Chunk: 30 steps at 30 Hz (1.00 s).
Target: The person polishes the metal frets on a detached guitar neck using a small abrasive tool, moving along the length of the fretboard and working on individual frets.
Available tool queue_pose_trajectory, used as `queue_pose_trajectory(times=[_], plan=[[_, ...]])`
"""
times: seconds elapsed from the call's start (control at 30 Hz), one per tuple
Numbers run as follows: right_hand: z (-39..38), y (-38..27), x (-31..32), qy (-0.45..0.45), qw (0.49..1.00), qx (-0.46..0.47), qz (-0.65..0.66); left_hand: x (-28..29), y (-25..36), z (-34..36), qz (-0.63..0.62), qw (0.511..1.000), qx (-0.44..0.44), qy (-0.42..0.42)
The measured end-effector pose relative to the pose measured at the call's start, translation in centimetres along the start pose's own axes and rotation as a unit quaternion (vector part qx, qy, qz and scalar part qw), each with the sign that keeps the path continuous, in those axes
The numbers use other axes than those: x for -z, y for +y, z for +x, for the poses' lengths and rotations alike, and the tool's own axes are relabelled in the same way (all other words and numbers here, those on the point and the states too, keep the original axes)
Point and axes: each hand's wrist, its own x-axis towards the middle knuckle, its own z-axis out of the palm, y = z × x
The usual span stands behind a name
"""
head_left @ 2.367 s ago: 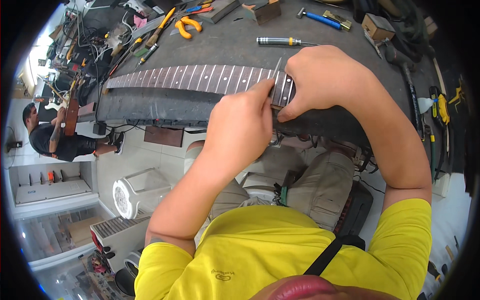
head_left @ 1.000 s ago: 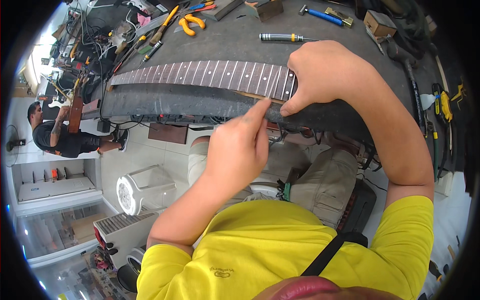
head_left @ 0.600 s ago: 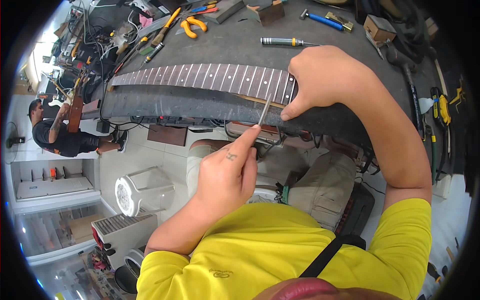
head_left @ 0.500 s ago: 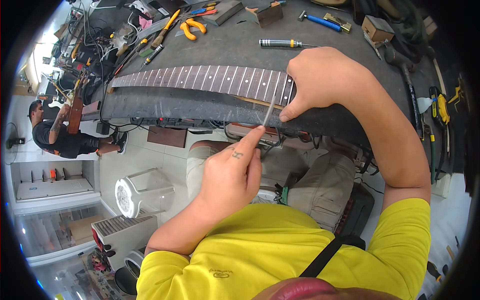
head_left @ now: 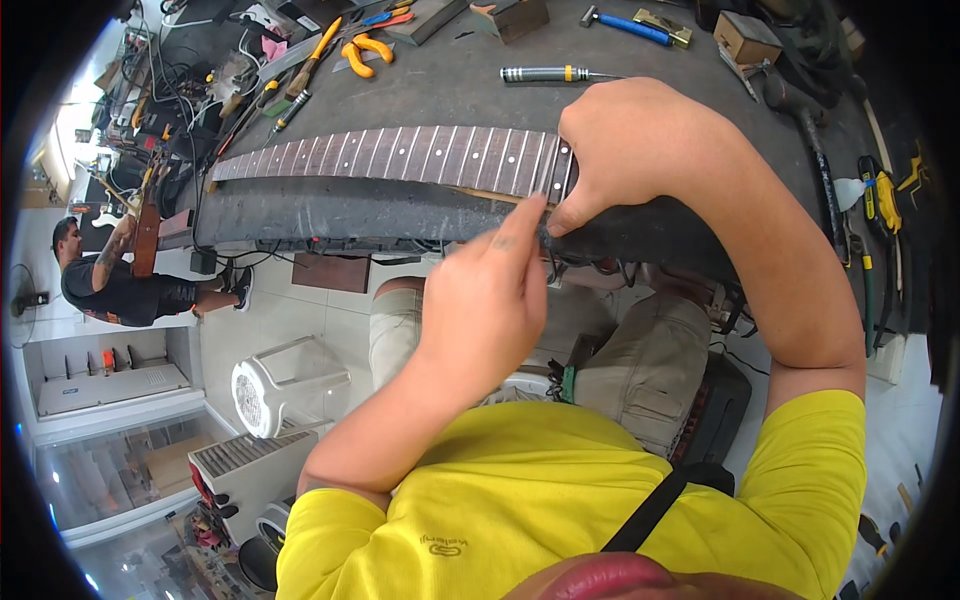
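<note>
A guitar neck point(head_left: 400, 155) with a dark fretboard, metal frets and pale dot inlays lies across the front of the workbench. My right hand point(head_left: 640, 145) is closed round its right end, thumb on the near edge and fingers over the far side. My left hand point(head_left: 487, 295) is closed on a slim metal file, index finger stretched along it. Only a little of the file shows past that fingertip, over the frets beside my right thumb; my fingers hide the rest.
Behind the neck lie a screwdriver point(head_left: 545, 74), a blue-handled hammer point(head_left: 630, 28) and orange-handled pliers point(head_left: 362, 55). A mallet point(head_left: 800, 115) and a yellow cutter point(head_left: 882, 200) rest at right. At far left a person point(head_left: 105, 265) holds a wooden piece; a white stool point(head_left: 262, 398) stands nearer.
My left hand has moved up and away from me, carrying the file further over the fretboard. My right hand keeps its hold on the neck; the whole view has shifted slightly.
</note>
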Motion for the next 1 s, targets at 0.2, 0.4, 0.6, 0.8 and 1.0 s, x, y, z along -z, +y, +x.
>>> queue_pose_trajectory(times=[0.2, 0.4, 0.6, 0.8, 1.0], plan=[[0.4, 0.7, -0.5, 0.003, 1.0, 0.004, 0.015, 0.4, -0.2, -3.1, -0.013, 1.0, -0.015, 0.012], [-0.6, -0.1, 0.6, -0.001, 0.999, -0.03, 0.031, -0.1, 0.1, 1.5, 0.002, 1.0, -0.014, -0.009], [-0.2, -0.3, 0.3, -0.043, 0.998, -0.039, 0.009, 1.3, 0.1, -3.4, -0.027, 0.999, -0.02, 0.011], [-0.7, 0.6, -0.3, 0.03, 0.999, -0.028, 0.032, 0.1, 0.2, -0.8, 0.011, 1.0, -0.024, -0.005], [-0.3, 0.1, -0.2, 0.038, 0.999, -0.009, 0.036, 0.5, -0.4, -0.8, 0.035, 0.999, -0.033, -0.023]])
